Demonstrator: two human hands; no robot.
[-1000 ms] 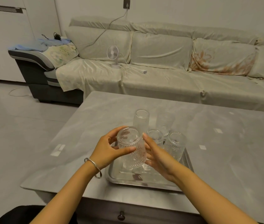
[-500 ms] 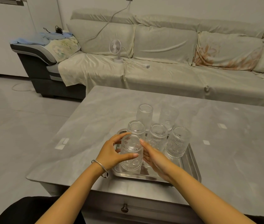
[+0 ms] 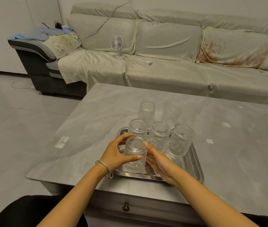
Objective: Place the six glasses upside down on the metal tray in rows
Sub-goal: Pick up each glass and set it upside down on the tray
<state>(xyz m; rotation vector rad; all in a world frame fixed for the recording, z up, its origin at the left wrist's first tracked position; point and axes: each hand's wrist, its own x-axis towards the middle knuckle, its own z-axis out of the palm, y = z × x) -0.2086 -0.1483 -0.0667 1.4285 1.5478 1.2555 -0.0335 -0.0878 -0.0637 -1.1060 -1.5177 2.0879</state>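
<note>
**A:** How far along are you?

**B:** You're on the fourth glass (image 3: pixel 135 154). It stands base up at the near left corner of the metal tray (image 3: pixel 195 163), with your left hand (image 3: pixel 115 154) wrapped around its left side, thumb across the front, and your right hand (image 3: pixel 158 158) flat and open against its right side. I can't tell whether its rim is fully down yet.

**A:** And the rest?

**B:** Just beyond your fingertips, three glasses (image 3: pixel 160 136) sit upside down in the tray's far row. Past those, well beyond your hands, two upright glasses (image 3: pixel 146 112) wait on the table (image 3: pixel 228 145), off the tray.

**A:** So what's left?

**B:** By my reckoning, release this one, then flip those two and fill the near row to the right of your right hand.
</note>
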